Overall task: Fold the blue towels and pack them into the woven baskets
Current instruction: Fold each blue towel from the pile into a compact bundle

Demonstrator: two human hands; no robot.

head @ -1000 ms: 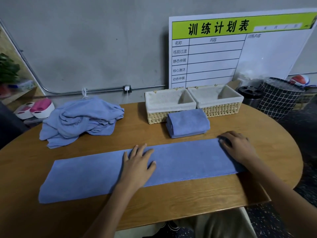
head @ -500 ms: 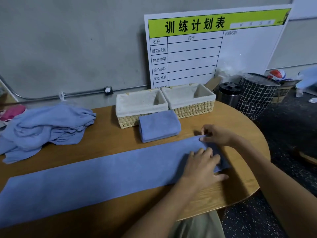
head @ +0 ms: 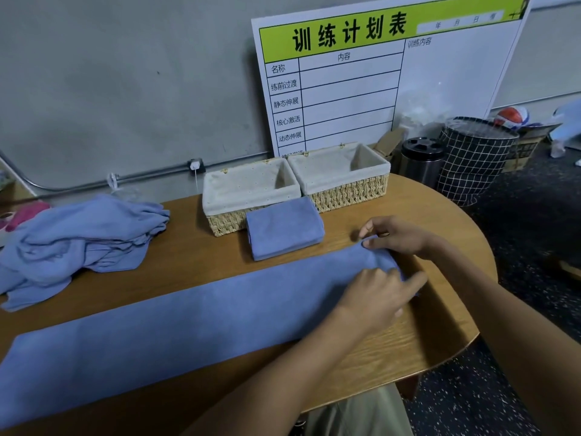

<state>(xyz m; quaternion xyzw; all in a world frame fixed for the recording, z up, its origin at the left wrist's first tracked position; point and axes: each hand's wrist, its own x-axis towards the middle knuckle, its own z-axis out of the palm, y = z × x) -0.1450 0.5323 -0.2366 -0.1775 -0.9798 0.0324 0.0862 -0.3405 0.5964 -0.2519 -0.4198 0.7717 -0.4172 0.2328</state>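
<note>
long blue towel (head: 195, 322) lies flat as a strip across the wooden table (head: 434, 347), running from the near-left edge up to the right end; both hands sit at that right end; right hand (head: 399, 237) is at the far corner, thumb and forefinger pinching the towel edge, cloth bunched a little under them, other fingers curled loosely; left hand (head: 377, 294) rests over the near side of the same end, fingers bent down onto the cloth, thumb pointing right past the towel edge; cannot tell if it actually has a fold gripped or is only pressing.

folded towel (head: 284, 228) sits on the table just in front of the baskets, touching the front of the left basket (head: 251, 187); right basket (head: 339, 171) is side by side with it, touching; both are woven with pale fabric liners, nothing visible inside; pile of unfolded towels (head: 81, 237) is heaped at the left of the table, well apart from the baskets.

behind: white schedule board (head: 377, 77) with green header leans on the grey wall; black grid hamper (head: 474, 162) and metal bin (head: 421, 158) stand on the floor to the right.
</note>
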